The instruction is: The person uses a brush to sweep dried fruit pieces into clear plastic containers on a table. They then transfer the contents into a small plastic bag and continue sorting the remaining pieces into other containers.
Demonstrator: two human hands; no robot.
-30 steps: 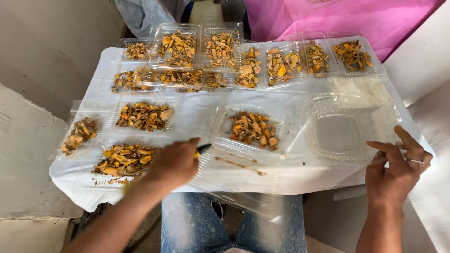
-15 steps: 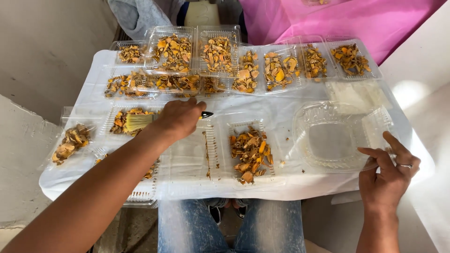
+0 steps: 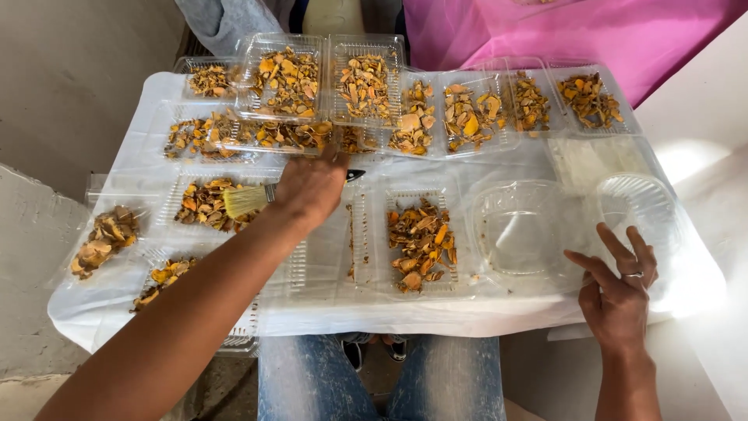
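Note:
My left hand is closed on a small brush whose pale yellow bristles point left over a clear tray of orange-brown dried pieces. Its dark handle end sticks out to the right of the hand. My right hand rests with fingers spread at the front right edge of the white-covered table, touching an empty round clear container. An open clear tray with dried pieces lies between the hands.
Several clear trays of orange dried pieces line the far side and left of the table. A second empty round lid sits at the right. A person in pink cloth is beyond the table. My jeans-clad knees are below.
My left hand has moved with the brush from the front left tray up and right toward the middle. The right hand has stayed at the front right edge.

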